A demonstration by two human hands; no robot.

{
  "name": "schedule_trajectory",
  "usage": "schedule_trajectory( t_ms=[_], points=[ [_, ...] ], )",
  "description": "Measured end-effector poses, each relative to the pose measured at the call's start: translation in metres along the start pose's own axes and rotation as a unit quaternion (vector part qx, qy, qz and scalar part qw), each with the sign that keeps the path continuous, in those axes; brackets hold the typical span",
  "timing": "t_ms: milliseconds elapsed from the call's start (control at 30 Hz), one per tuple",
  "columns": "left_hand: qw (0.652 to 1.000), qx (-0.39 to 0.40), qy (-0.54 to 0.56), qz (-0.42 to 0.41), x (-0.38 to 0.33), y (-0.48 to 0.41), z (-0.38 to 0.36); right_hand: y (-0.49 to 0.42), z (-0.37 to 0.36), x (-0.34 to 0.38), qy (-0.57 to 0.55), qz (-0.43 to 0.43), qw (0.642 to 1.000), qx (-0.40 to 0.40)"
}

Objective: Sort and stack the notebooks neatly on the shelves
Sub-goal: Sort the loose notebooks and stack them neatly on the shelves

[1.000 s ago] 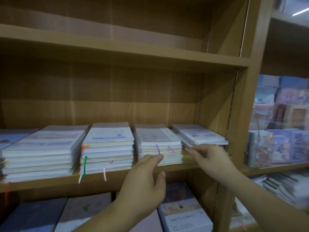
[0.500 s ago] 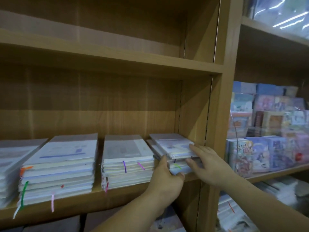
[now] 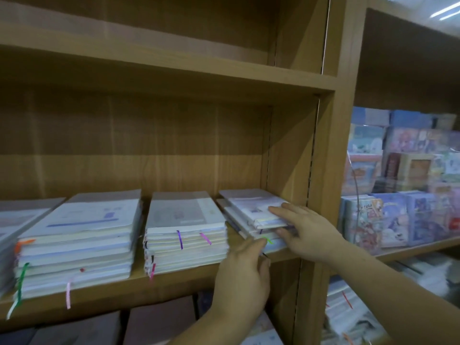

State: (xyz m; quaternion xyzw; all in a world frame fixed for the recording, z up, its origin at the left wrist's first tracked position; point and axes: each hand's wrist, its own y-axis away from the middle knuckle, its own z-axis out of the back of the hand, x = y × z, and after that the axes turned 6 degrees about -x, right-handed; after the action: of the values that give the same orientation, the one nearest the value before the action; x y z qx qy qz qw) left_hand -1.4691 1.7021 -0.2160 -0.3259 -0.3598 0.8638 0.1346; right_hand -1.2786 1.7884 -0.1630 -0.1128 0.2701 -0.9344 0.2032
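Wooden brown shelf [image 3: 174, 282], skewed stack of pale paper notebooks [image 3: 249, 207] at right end, right hand [image 3: 311, 232] pinching its top books, left hand [image 3: 241, 277] with straight fingers touching its front edge

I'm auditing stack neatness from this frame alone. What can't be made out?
All in the head view:
- Front edge of the rightmost stack: covered by the left hand and right hand.
- Left hand's fingers: mostly hidden behind its own back.
- Most of the leftmost stack: cut off by the left edge.
- Cover print: blurred.
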Motion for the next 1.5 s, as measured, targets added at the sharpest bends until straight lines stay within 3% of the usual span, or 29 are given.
schedule_trajectory(
  t_ms=[233, 500, 667, 733, 800, 867, 933, 1000, 1067, 1267, 1400, 1500],
  points=[
    [0.997, -0.025, -0.079, -0.010, 0.005, -0.009, -0.020, 0.012, 0.004, -0.006, -0.033, -0.005, 0.999, -0.010],
    [0.955, 0.007, -0.214, -0.205, -0.004, 0.001, 0.010, 0.037, 0.032, 0.014, -0.021, -0.008, 1.000, -0.009],
    [0.949, -0.036, -0.189, -0.251, 0.005, 0.024, 0.024, 0.049, 0.048, 0.019, -0.146, -0.112, 0.975, -0.126],
    [0.954, -0.059, -0.149, -0.253, 0.014, 0.035, 0.031, 0.053, 0.049, 0.018, -0.176, -0.179, 0.963, -0.103],
    [0.984, -0.082, -0.032, -0.158, 0.016, 0.042, 0.041, 0.055, 0.052, 0.023, -0.308, -0.274, 0.911, -0.024],
    [0.985, -0.074, 0.133, 0.086, 0.004, 0.034, 0.049, 0.052, 0.052, 0.026, -0.463, -0.349, 0.814, 0.030],
    [0.894, -0.033, 0.302, 0.328, -0.013, 0.017, 0.049, 0.046, 0.048, 0.023, -0.515, -0.366, 0.775, 0.030],
    [0.795, -0.006, 0.415, 0.443, -0.028, 0.001, 0.050, 0.041, 0.047, 0.024, -0.522, -0.375, 0.765, 0.031],
    [0.766, -0.002, 0.446, 0.463, -0.038, -0.005, 0.054, 0.044, 0.053, 0.028, -0.525, -0.378, 0.762, 0.041],
    [0.737, 0.093, 0.483, 0.463, -0.047, 0.008, 0.066, 0.071, 0.079, 0.024, -0.553, -0.348, 0.750, 0.105],
    [0.746, 0.076, 0.455, 0.479, -0.052, -0.006, 0.064, 0.075, 0.082, 0.038, -0.523, -0.375, 0.760, 0.088],
    [0.757, 0.073, 0.442, 0.476, -0.051, -0.006, 0.064, 0.077, 0.083, 0.038, -0.517, -0.396, 0.750, 0.118]
  ],
)
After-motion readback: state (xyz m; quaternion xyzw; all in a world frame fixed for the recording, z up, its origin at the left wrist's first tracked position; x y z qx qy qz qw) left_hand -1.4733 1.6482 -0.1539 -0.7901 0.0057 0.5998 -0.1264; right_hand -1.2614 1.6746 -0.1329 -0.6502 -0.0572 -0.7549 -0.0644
